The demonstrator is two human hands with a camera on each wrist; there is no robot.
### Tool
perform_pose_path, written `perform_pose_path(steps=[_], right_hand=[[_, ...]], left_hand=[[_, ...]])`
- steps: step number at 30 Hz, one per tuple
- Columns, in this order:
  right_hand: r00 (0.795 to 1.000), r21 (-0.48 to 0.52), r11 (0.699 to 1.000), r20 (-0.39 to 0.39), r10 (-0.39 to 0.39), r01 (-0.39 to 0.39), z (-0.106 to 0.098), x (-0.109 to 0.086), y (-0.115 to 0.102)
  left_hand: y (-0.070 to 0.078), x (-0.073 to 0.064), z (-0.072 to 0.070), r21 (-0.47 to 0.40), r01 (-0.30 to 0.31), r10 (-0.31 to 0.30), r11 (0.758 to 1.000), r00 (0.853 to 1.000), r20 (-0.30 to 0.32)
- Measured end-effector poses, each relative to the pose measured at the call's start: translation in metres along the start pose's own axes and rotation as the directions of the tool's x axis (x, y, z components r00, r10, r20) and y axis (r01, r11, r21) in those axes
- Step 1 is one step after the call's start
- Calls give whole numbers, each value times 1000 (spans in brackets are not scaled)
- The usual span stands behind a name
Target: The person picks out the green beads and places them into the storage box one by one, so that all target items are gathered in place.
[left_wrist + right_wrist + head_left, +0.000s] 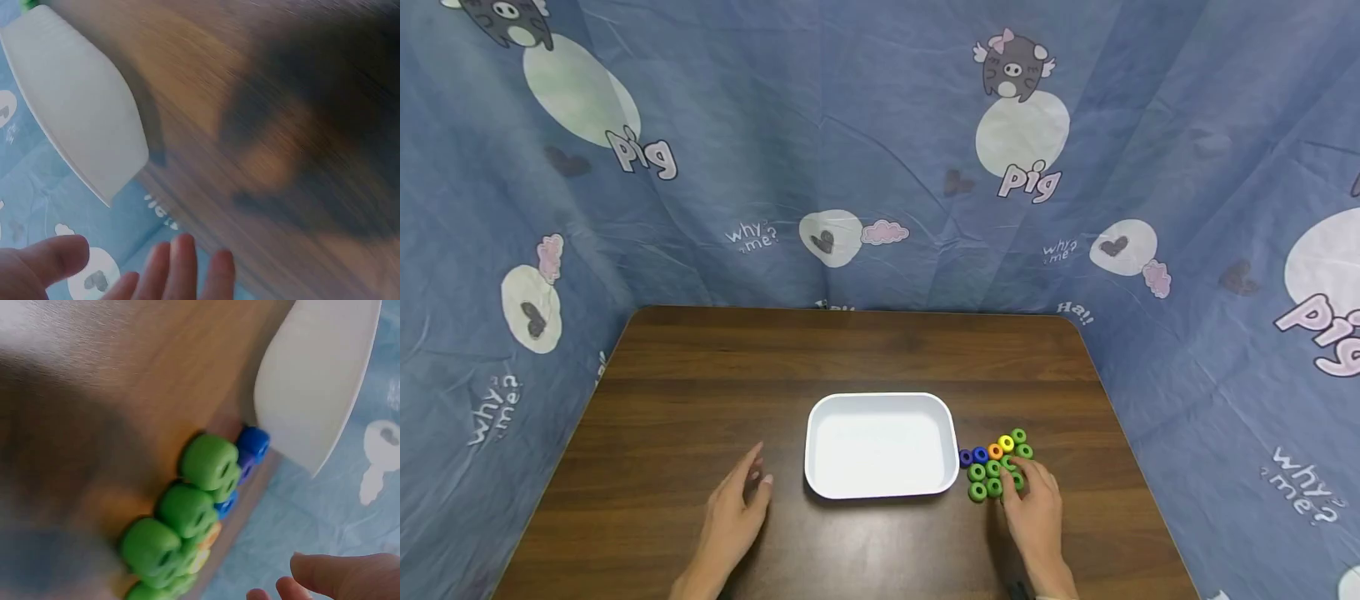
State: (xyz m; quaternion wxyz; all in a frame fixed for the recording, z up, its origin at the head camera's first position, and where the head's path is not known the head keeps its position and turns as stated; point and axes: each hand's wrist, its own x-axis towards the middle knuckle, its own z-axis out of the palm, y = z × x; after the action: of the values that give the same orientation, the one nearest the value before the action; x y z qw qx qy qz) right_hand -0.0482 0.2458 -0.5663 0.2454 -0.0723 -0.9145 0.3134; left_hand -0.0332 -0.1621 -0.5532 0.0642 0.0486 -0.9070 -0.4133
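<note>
A brown wood-grain table (700,400) stands before blue fabric (880,100) hanging at far, left and right, printed with grey winged pigs (1013,67) and "why me?" lettering (751,235).

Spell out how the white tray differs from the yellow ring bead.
The white tray is far larger than the yellow ring bead. The tray is rectangular with rounded corners; the bead is round. The tray's floor is unbroken, while the bead has a central hole. Both rest on the wooden table.
</note>
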Motion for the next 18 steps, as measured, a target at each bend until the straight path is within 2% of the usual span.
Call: perform_pose_path(steps=[2, 5, 9, 13, 18], right_hand=[[996, -10, 996, 35, 84, -84, -2, -3, 4], [977, -27, 981, 88, 193, -192, -6, -8, 11], [950, -63, 957, 116, 290, -285, -9, -19, 19], [930, -76, 939, 126, 344, -337, -8, -27, 27], [925, -74, 938, 155, 347, -340, -4, -31, 32]], left_hand=[[2, 3, 4, -42, 18, -17, 999, 999, 35], [6, 7, 11, -87, 39, -31, 995, 996, 84], [10, 13, 21, -130, 48, -32, 990, 992, 122], [13, 14, 28, -156, 34, -13, 987, 991, 134], [14, 13, 33, -177, 28, 1, 984, 986, 165]])
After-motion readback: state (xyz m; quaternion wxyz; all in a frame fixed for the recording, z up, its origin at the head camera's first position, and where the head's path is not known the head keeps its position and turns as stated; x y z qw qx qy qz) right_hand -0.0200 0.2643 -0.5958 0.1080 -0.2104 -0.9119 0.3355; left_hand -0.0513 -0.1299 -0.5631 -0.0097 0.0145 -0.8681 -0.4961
